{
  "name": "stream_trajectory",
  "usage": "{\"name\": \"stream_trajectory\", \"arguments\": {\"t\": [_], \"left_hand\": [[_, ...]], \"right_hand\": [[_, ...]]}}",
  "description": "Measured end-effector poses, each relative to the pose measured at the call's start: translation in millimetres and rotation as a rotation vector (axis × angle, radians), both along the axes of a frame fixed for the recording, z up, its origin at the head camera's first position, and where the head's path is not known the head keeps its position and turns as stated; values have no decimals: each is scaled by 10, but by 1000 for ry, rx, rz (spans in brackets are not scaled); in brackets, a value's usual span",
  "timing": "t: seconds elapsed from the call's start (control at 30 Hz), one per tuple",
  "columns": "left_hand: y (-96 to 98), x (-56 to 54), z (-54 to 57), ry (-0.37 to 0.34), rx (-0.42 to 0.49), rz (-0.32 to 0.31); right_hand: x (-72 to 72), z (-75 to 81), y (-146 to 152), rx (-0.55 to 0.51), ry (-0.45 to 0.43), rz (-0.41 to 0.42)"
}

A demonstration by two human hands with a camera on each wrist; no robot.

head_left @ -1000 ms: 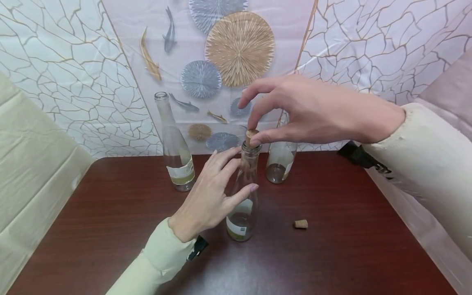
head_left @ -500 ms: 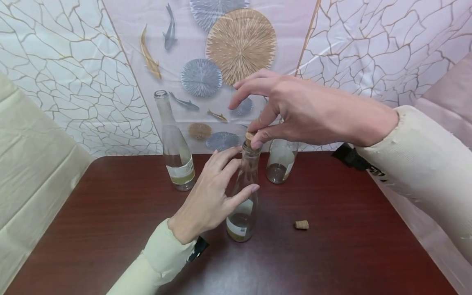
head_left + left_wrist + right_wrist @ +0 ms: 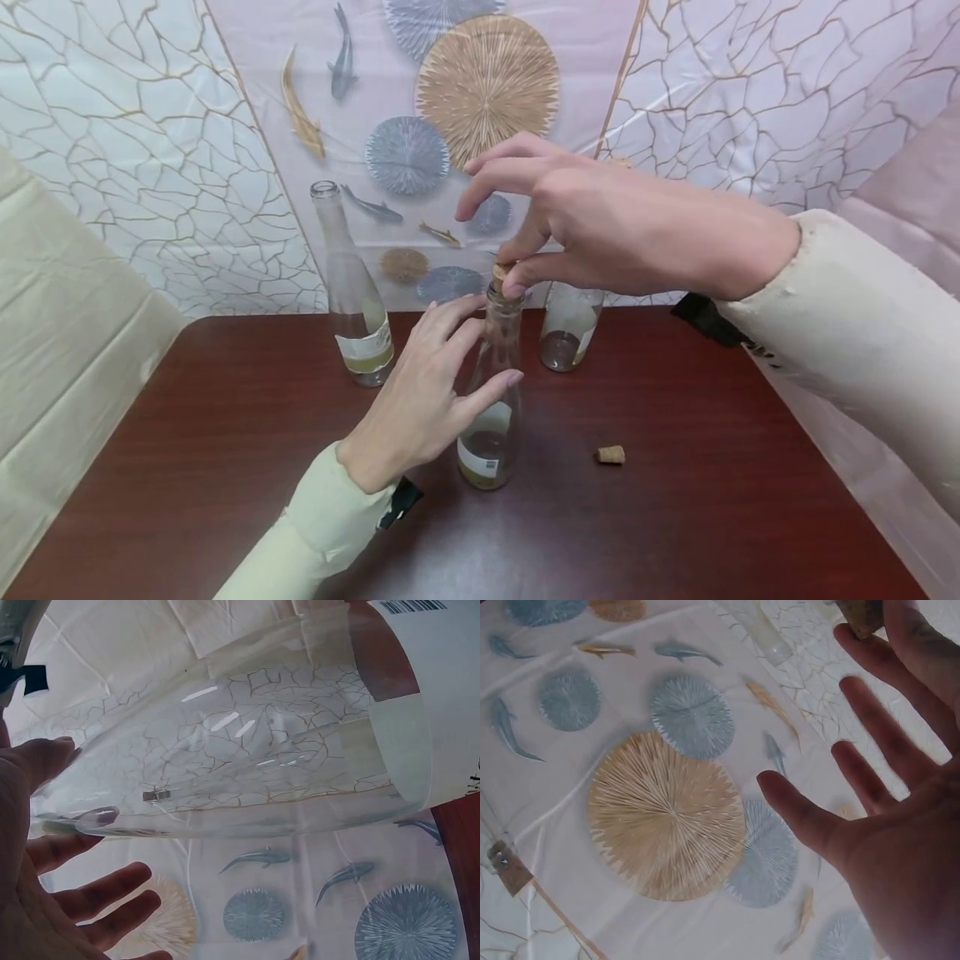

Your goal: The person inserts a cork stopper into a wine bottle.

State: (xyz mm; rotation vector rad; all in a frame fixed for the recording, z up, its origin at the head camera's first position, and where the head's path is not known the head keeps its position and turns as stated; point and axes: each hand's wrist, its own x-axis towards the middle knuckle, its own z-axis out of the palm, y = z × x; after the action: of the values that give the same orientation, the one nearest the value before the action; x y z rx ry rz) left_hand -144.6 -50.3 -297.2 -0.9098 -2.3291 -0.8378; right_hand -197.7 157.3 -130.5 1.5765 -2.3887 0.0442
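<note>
A clear glass bottle with a white and green label stands upright at mid-table. My left hand holds it below the neck, thumb in front and fingers on the far left side; in the left wrist view thumb and index finger lie on either side of the glass. At the bottle's mouth, my right hand pinches a cork between thumb and index finger, other fingers raised. The cork's lower end is at the mouth; how deep it sits cannot be told. The right wrist view catches the cork at its top edge.
An uncorked bottle stands at the back left. Behind my right hand is another bottle, with a cork in its neck. A loose cork lies on the brown table. Patterned sheets hang behind.
My right hand has shifted slightly left, its index finger now lifted off the others more openly while the pinch stays on the cork. The left hand and bottle look unmoved.
</note>
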Motion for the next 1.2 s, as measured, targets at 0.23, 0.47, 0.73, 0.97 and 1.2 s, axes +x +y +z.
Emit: {"name": "stream_trajectory", "arguments": {"t": [0.23,0.47,0.73,0.97,1.2], "left_hand": [[-19,17,-6,6,-10,-13],[-10,11,-5,-1,-16,-14],[5,8,-5,-10,-21,-9],[9,15,-6,-32,-26,-20],[-16,29,28,-144,22,-65]], "right_hand": [[368,128,-27,-52,-69,-100],[382,50,206,-105,-90,-134],[360,-231,542,-212,-121,-190],[358,-634,835,-296,-129,-219],[393,-1188,1091,-318,-200,-322]]}}
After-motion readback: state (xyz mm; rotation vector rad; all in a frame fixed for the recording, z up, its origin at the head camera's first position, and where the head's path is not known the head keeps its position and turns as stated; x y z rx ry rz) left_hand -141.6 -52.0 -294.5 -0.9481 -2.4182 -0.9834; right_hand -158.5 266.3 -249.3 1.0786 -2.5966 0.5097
